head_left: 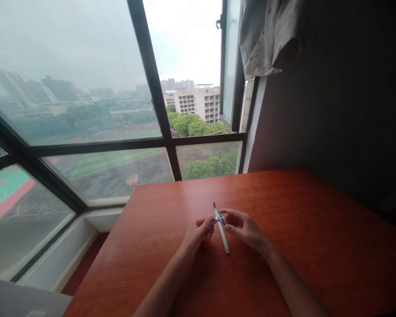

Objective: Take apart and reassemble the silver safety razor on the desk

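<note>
A slim grey metal strip [223, 235] lies lengthwise on the reddish wooden table [317, 229], with a small silver clip-like part [220, 218] across its middle. My left hand [198, 233] is closed in a pinch on a thin piece at the left side of that part. My right hand [242, 225] has its fingers curled round the right side of the part and rests beside the strip. Both forearms reach in from the bottom of the view.
A large window with dark frames [158, 110] stands behind the table's far edge, with buildings and sports courts outside. A pale cloth [267, 35] hangs at the top right against a dark wall. The floor gap lies left of the table.
</note>
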### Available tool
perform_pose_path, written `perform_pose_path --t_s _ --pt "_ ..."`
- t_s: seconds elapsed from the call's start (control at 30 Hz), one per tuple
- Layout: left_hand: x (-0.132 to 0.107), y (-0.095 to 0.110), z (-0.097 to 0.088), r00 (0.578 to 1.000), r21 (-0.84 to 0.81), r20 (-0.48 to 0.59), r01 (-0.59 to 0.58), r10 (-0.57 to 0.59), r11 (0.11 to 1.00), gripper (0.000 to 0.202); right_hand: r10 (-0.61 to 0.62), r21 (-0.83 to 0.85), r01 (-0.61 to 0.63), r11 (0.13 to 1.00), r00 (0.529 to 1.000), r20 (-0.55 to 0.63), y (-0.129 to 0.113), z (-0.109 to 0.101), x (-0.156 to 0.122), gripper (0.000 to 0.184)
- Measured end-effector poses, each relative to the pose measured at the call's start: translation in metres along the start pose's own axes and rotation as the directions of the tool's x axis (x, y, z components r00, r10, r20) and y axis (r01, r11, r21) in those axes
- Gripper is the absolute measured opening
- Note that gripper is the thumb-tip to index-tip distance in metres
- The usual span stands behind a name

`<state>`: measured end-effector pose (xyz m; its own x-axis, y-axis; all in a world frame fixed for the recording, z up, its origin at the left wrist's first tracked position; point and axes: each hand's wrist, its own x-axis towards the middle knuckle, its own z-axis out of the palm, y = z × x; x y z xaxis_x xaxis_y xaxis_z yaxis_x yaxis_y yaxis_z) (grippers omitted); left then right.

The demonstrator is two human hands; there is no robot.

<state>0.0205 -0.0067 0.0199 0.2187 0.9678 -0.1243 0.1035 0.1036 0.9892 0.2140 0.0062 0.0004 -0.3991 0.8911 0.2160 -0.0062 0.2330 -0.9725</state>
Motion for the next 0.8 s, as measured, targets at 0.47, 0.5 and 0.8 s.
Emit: perform_pose_path --t_s 0.47,0.5,0.8 --pt "0.0038 -0.0064 -0.0012 0.996 0.022 0.052 -0.072 0.071 0.997 0.058 0.014 0.058 -0.013 0.998 1.000 -0.012 -0.0043 0.0021 0.0000 0.046" --pt "0.0035 -0.0056 -0.0011 0.996 0.030 0.049 -0.071 0.070 0.997 0.059 0.018 0.056 -0.017 0.998 1.000 -0.015 -0.0054 0.0024 0.0000 0.045" --pt "0.0042 -0.0069 -0.0016 0.998 0.080 -0.002 -0.063 0.063 0.995 0.059 0.009 0.015 -0.009 1.000 0.999 -0.035 -0.0067 0.0035 0.0006 0.043"
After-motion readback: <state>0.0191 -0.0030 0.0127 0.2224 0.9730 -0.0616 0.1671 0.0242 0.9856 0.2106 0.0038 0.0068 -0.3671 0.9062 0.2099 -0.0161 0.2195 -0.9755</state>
